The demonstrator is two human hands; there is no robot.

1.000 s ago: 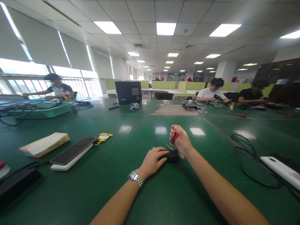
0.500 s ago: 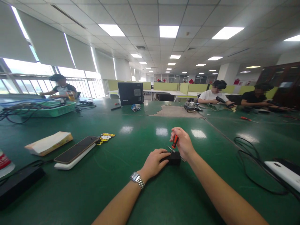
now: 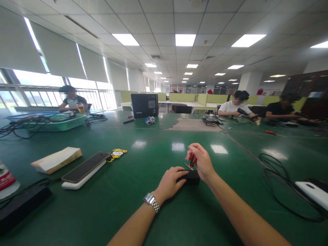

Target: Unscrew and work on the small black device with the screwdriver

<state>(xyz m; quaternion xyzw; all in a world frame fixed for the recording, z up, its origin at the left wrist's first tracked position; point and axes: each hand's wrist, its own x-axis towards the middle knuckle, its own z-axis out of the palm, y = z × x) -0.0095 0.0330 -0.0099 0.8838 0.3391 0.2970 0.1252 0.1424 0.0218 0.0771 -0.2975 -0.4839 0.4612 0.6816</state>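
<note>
A small black box (image 3: 194, 177) lies on the green tabletop (image 3: 123, 218) in front of me. My left hand (image 3: 172, 182), with a silver watch (image 3: 151, 201) at the wrist, grips the box from its left side, fingers over the top and thumb along the near face. Closed around the handle of a red and black screwdriver (image 3: 192, 160) is my right hand (image 3: 200, 160). The screwdriver stands nearly upright with its shaft pointing down at the top of the box. A thin metal piece (image 3: 187, 165) shows just behind the box; its kind is unclear.
To the left lie a phone (image 3: 87, 166) on a white slab, a tissue pack (image 3: 57, 159), a bottle (image 3: 7, 181) and a black power brick (image 3: 23, 206). Black cables (image 3: 274, 184) and a white device (image 3: 311, 193) are at right. Several people sit across the table.
The view has tilted up slightly, so everything sits lower in it. My right hand has turned a little around the screwdriver handle; my left hand stays on the box.
</note>
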